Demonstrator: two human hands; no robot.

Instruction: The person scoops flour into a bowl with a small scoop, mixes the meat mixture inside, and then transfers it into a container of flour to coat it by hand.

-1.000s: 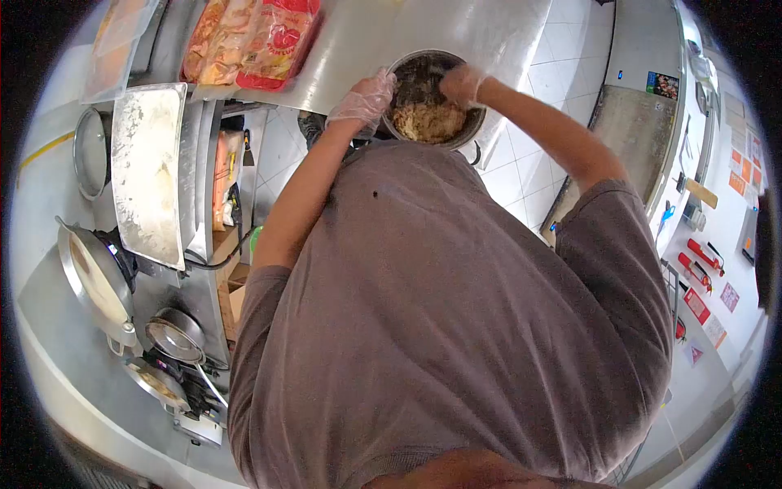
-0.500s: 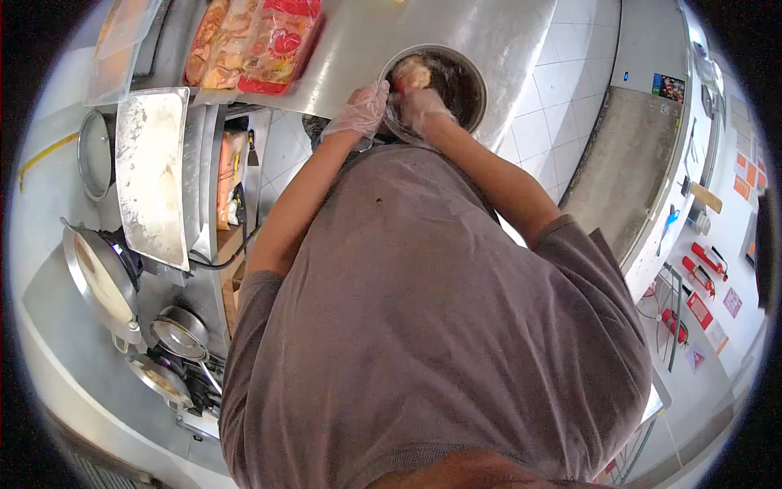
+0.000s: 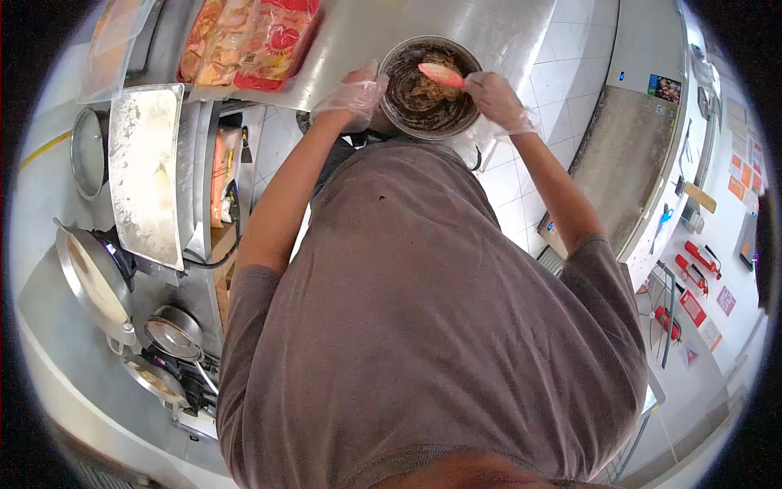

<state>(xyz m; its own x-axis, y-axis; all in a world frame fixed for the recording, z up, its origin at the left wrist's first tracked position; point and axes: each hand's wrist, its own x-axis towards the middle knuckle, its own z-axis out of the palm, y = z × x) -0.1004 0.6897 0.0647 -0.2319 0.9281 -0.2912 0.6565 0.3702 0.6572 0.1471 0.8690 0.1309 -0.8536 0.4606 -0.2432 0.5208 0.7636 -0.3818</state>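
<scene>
A round metal bowl (image 3: 389,110) sits at the front edge of the steel counter, its inner wall smeared with dark brown residue. A lumpy brown mixture (image 3: 436,90) lies in it. My right hand (image 3: 498,99), in a clear plastic glove, grips a red spatula (image 3: 444,76) at the bowl's right rim. The spatula's head reaches over the mixture and carries a pale coating. On the opposite side, my left hand (image 3: 356,96), also gloved, has its fingers closed at the bowl's left rim.
A red-labelled pack of raw meat (image 3: 248,45) lies on the steel counter (image 3: 350,37), left of the bowl. Further left are a metal tray (image 3: 148,175), a large pan (image 3: 94,277) and a smaller pan (image 3: 173,330). A long steel-topped unit (image 3: 615,155) stands to the right.
My right hand has moved from inside the bowl out to its right rim, bringing the spatula along. My left hand stays at the left rim.
</scene>
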